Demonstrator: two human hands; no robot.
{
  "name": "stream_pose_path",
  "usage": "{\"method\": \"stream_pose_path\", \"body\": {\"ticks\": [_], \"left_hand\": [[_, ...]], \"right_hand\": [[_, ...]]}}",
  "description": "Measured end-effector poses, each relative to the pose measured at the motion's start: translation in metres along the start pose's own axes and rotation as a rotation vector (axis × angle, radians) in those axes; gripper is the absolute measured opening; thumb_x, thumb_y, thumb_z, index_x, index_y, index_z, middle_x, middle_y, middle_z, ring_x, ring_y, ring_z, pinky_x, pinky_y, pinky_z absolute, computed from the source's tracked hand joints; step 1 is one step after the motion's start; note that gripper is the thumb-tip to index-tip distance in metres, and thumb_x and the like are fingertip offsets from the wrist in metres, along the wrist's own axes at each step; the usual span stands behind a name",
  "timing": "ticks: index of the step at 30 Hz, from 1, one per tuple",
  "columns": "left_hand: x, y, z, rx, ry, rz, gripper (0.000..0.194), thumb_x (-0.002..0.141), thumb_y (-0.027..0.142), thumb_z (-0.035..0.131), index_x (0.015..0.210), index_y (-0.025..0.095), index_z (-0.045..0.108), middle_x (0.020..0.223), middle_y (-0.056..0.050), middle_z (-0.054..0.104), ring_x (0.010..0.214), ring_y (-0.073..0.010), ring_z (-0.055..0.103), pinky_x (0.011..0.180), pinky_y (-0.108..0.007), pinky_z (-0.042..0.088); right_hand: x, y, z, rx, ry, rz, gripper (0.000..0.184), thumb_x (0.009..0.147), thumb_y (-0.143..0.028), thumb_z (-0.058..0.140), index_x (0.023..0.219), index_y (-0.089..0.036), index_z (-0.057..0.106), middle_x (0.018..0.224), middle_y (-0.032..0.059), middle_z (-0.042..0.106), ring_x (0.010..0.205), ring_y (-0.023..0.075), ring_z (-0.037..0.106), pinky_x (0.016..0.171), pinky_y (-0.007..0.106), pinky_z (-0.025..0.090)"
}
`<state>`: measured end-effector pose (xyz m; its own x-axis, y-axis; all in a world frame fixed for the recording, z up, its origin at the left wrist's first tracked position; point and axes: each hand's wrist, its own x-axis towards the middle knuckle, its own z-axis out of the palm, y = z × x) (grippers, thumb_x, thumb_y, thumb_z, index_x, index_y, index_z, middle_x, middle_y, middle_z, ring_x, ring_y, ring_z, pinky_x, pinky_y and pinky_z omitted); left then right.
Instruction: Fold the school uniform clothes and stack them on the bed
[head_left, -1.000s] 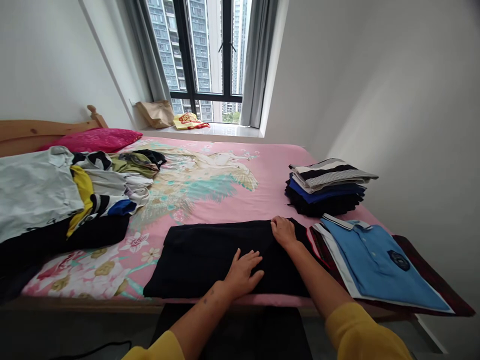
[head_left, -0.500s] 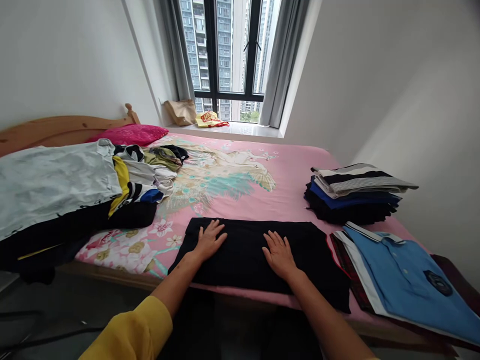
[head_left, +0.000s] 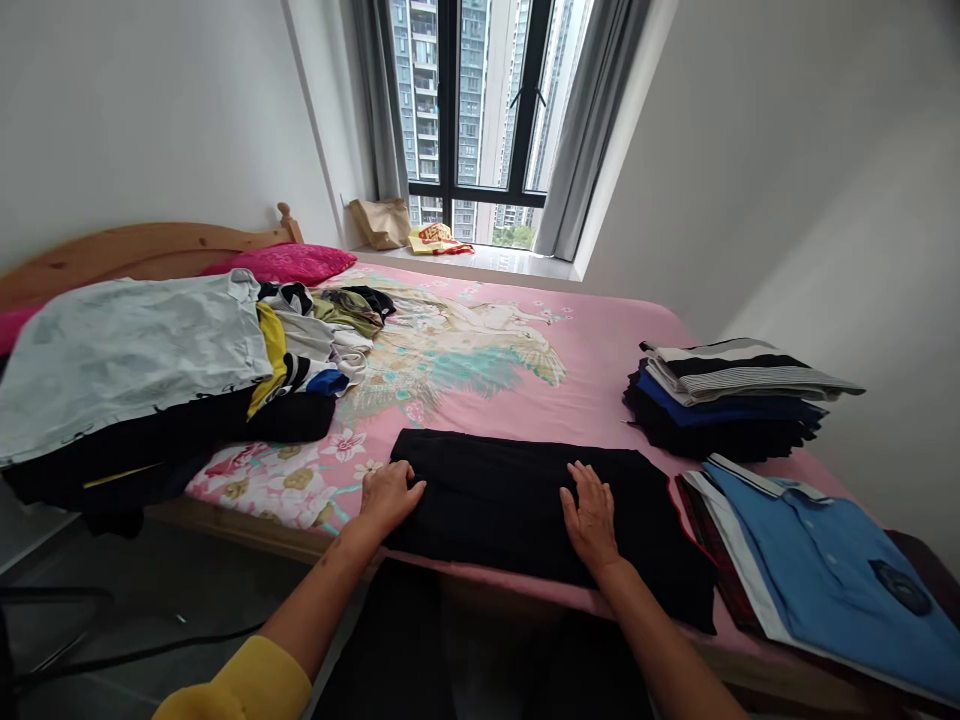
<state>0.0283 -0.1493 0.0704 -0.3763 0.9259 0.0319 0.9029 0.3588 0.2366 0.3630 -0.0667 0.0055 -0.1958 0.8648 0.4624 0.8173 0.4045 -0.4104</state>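
Note:
A folded black garment [head_left: 495, 500] with red trim at its right side lies along the front of the bed. At its left edge is my left hand [head_left: 388, 495], fingers curled onto the cloth and closed on it, thumb pointing right. My right hand [head_left: 592, 515] rests on the garment right of its middle, open, with fingers stretched forward. Close by on the right, a folded light-blue polo shirt [head_left: 817, 560] tops a flat stack of clothes.
Behind the polo stands a pile of folded clothes, a striped one [head_left: 742, 370] uppermost. Loose clothes, including a pale shirt [head_left: 142, 360], are heaped on the left of the pink bed sheet [head_left: 480, 400]. Bags [head_left: 381, 222] sit on the windowsill.
My left hand has gone from lying flat on the garment to its left edge, its fingers curling there. That edge has been drawn inward. The right hand stays on the cloth; the view has shifted slightly.

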Motion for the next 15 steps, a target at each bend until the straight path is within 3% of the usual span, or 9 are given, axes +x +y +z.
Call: {"method": "stream_pose_path", "body": {"ticks": [7,15], "left_hand": [[-0.001,-0.005,0.002,-0.183,0.015,-0.021,0.029,0.086,0.036,0.045,0.112,0.022,0.050,0.087,-0.005,0.067,0.081,-0.0226,0.064,0.070,-0.031,0.042],[0.005,-0.025,0.022,-0.220,0.112,0.023,0.023,0.082,0.033,0.048,0.098,0.021,0.061,0.096,-0.006,0.066,0.093,-0.0219,0.060,0.083,-0.033,0.046]], "right_hand": [[-0.018,0.006,-0.016,0.042,0.016,0.109,0.044,0.091,-0.043,0.031,0.124,-0.021,0.048,0.135,0.0100,0.047,0.131,0.0244,0.034,0.106,0.056,0.020],[-0.018,-0.012,-0.031,-0.010,-0.019,0.070,0.039,0.090,-0.038,0.034,0.120,-0.021,0.051,0.136,0.0096,0.046,0.133,0.0261,0.031,0.106,0.060,0.017]]}}
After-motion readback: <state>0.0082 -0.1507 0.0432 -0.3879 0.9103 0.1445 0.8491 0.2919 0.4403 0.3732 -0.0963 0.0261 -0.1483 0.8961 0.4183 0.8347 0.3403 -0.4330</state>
